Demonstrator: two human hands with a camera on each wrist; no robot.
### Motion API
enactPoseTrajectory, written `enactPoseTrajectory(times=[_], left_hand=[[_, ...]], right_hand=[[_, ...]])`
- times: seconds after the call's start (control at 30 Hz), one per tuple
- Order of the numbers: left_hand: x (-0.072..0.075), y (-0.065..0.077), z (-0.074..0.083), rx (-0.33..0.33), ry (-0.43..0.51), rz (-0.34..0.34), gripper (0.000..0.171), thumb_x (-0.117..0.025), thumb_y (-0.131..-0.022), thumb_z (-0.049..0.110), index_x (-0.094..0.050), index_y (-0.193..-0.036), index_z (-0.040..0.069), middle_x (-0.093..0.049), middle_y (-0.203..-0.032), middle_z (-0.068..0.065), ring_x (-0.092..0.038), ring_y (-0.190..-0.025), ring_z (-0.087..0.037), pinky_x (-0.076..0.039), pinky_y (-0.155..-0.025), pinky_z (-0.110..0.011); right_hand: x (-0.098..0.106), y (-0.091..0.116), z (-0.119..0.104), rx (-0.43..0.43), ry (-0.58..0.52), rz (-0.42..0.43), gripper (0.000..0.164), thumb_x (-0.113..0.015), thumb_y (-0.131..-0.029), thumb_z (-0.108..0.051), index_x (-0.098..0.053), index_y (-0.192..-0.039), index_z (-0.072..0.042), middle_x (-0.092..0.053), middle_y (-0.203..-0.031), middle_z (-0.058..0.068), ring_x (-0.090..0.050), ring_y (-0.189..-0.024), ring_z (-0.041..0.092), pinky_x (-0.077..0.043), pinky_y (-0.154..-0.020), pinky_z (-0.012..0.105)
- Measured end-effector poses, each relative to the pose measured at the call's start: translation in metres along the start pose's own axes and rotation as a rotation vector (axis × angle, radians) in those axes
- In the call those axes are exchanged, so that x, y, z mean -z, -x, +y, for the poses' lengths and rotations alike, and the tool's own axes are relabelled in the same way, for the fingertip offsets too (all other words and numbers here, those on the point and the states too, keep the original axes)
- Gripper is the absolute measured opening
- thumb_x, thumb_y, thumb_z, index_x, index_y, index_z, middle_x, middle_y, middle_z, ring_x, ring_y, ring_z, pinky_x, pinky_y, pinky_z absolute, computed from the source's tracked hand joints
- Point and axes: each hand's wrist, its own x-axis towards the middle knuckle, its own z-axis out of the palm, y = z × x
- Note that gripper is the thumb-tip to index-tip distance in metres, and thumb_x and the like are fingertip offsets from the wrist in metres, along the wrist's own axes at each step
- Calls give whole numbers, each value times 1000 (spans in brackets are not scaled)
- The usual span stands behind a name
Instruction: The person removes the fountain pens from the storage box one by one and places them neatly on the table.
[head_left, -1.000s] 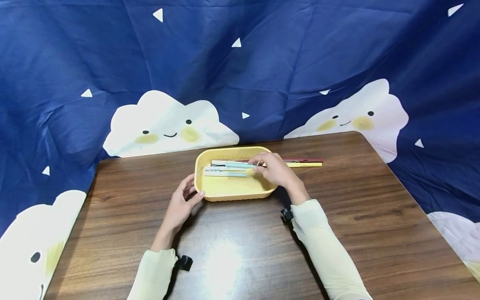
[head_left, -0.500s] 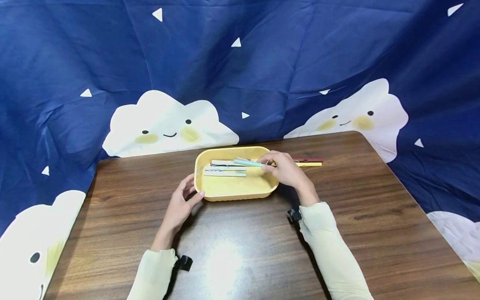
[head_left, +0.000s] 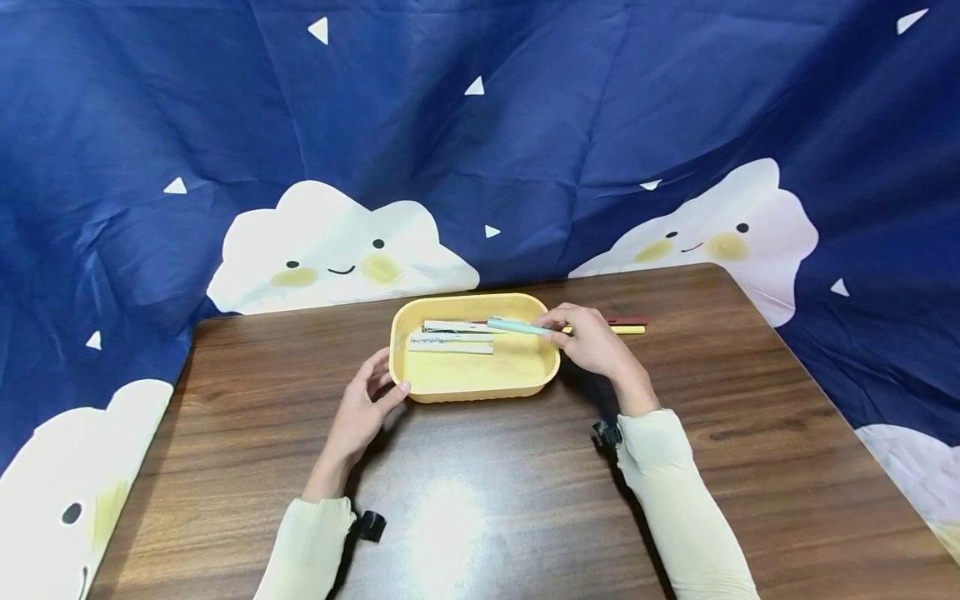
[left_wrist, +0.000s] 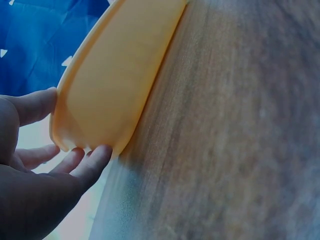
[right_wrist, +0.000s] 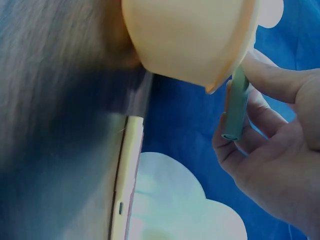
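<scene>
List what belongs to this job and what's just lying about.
Apparently the job's:
yellow tray, held by the left hand
mint pen, pinched by the right hand
pens in the tray
yellow pen, red pen beside it

Just around:
wooden table
blue cloth

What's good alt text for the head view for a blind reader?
A right hand holds a green pen over a yellow tray; the left hand grips the tray's left end. Other pens lie inside; a red pen and a yellow pen lie on the table to the right.
</scene>
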Motion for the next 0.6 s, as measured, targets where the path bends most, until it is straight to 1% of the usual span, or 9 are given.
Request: enactPoseTrajectory(times=[0.13, 0.4, 0.6], left_hand=[[0, 0, -1, 7, 4, -3, 65, -71, -95, 5, -41, -152, 6, -49, -144, -20, -48, -134, -35, -47, -91, -19], [1, -1, -2, -2, 8, 0, 65, -71, -95, 5, -41, -152, 6, -48, -144, -20, -49, -133, -35, -48, -90, -19], [1, -1, -2, -1, 11, 0, 64, -71, -94, 4, -41, -151, 6, -48, -144, -21, -49, -133, -35, -48, -90, -19]], right_hand=[[2, 5, 4, -2, 11, -5, 16, -71, -91, 5, -76, -105, -1, -71, -99, 10, -63, -92, 26, -50, -84, 47], [9, 7, 10, -12, 29, 19, 15, -74, -90, 2, -77, -103, -5, -70, -93, 6, -60, -88, 23, -48, -81, 45], [16, 12, 18, -5, 45, 19, 17, -73, -89, 6, -76, -102, -4, -70, -93, 7, -61, -87, 24, -48, -80, 42]])
